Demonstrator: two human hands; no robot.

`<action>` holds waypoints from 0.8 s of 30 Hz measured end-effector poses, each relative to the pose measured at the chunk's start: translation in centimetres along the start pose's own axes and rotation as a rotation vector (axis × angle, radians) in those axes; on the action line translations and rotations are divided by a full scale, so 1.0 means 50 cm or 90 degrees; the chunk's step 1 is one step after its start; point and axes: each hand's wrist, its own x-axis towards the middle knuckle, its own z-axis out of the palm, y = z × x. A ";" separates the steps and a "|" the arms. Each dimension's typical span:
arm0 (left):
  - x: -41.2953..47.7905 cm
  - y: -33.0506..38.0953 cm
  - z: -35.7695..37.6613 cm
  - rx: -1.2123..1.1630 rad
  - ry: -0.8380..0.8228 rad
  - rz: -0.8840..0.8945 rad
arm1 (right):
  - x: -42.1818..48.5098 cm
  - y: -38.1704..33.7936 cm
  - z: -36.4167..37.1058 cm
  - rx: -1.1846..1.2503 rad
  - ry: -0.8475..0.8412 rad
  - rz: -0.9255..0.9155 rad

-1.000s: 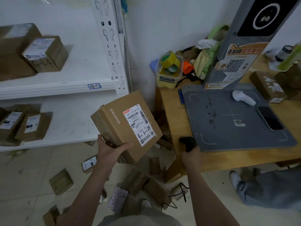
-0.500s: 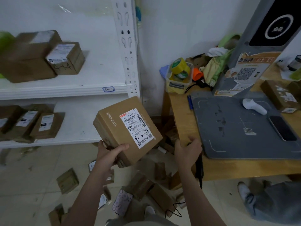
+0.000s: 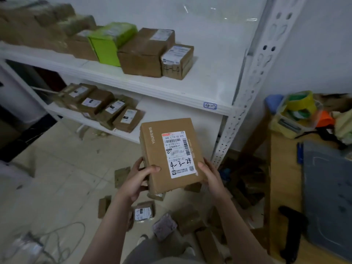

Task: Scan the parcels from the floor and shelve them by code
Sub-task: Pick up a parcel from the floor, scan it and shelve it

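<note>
Head view: left hand (image 3: 137, 180) and right hand (image 3: 211, 176) clasped the parcel (image 3: 158, 155), grips curled round its sides, before the shelf (image 3: 209, 82). Carton judged stiff, light.

Boxes (image 3: 144, 52) crowd the upper shelf (image 3: 209, 82) left of centre, leaving bare board beside the slotted post (image 3: 254, 77). The lower shelf (image 3: 152, 109) (parcels (image 3: 106, 109) fill its left) lies open at centre frame.
</note>
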 end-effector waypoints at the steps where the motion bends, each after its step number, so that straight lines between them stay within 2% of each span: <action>1: 0.000 -0.003 -0.019 -0.009 0.010 -0.005 | 0.012 0.007 0.015 -0.001 -0.023 0.024; 5: 0.014 -0.008 -0.099 -0.030 0.047 -0.004 | 0.054 0.029 0.087 0.000 -0.110 0.106; 7: 0.024 0.000 -0.139 -0.031 0.062 0.000 | 0.072 0.046 0.122 -0.027 -0.137 0.110; 12: 0.072 0.031 -0.239 -0.046 0.072 -0.017 | 0.121 0.084 0.220 0.031 -0.147 0.164; 20: 0.300 0.073 -0.359 0.041 0.103 -0.089 | 0.244 0.105 0.378 0.144 0.001 0.263; 24: 0.367 0.153 -0.349 0.100 0.065 -0.089 | 0.330 0.104 0.427 0.168 0.117 0.273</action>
